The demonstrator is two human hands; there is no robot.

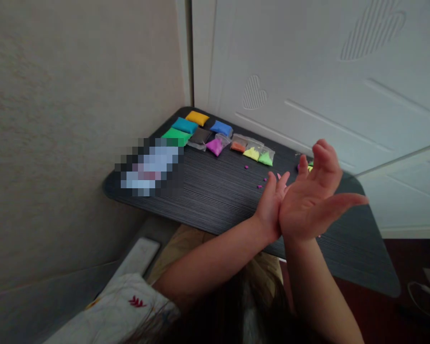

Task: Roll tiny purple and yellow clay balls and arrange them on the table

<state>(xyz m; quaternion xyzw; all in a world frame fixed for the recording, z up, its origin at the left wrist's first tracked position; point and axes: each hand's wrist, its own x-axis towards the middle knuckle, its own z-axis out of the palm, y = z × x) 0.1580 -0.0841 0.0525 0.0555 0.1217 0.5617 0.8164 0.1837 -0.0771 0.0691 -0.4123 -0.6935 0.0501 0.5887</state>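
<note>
My right hand (313, 196) is raised above the table, palm showing and fingers spread, with nothing visible in it. The heel of that hand rests against my left hand (271, 205), whose thumb and fingers are stretched out and partly hidden behind the right. Whether anything lies between the two palms cannot be seen. Small purple bits of modelling clay (259, 187) are scattered on the dark table (215, 191) just left of the hands. Behind the right hand's fingers, a yellow and dark coloured piece (310, 168) shows only in part.
Several clay packets line the table's back: yellow-orange (197, 118), teal (185, 125), green (177, 136), black (200, 136), blue (221, 128), purple (215, 146), orange (238, 145), pale yellow (252, 153) and light green (266, 158). A blurred-out object (152, 165) lies left. A white door (308, 71) stands behind.
</note>
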